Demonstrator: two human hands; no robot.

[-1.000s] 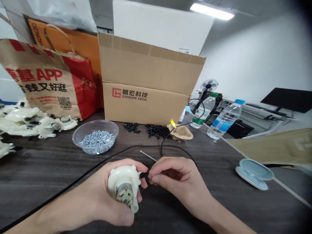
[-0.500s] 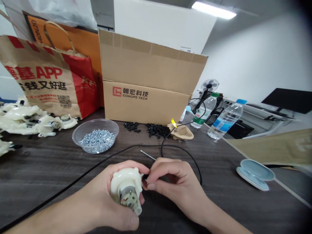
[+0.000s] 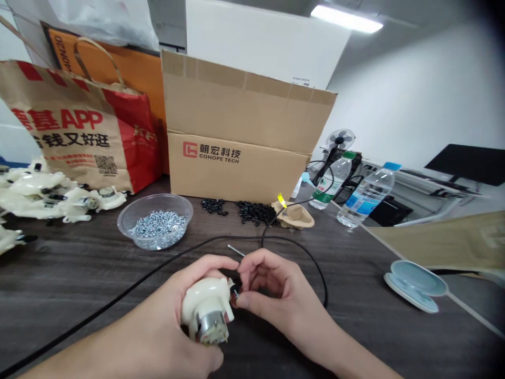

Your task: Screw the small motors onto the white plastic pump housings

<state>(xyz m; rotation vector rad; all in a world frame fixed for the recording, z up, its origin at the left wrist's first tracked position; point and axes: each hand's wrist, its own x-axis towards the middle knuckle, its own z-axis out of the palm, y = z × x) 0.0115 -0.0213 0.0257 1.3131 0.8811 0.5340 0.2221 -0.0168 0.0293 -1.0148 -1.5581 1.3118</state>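
My left hand (image 3: 173, 321) is wrapped round a small cream plastic pump housing (image 3: 207, 305) with a metal motor end facing me. My right hand (image 3: 272, 292) pinches a tiny part against the housing's right side; what it pinches is too small to name. A thin metal rod (image 3: 235, 250) pokes out from behind the right-hand fingers. A black cable (image 3: 165, 260) runs across the dark wooden table (image 3: 79, 279) behind both hands and loops round the right hand.
A clear bowl of screws (image 3: 155, 227) stands ahead on the left, with piles of black rings (image 3: 254, 211) beyond. A cardboard box (image 3: 240, 131), paper bags (image 3: 79, 131), cream housings (image 3: 47, 197), two water bottles (image 3: 365, 195) and a pale blue case (image 3: 416, 284) ring the table.
The housing has tilted in my left hand so the motor end faces more toward me. My right fingers have closed in tighter against its side.
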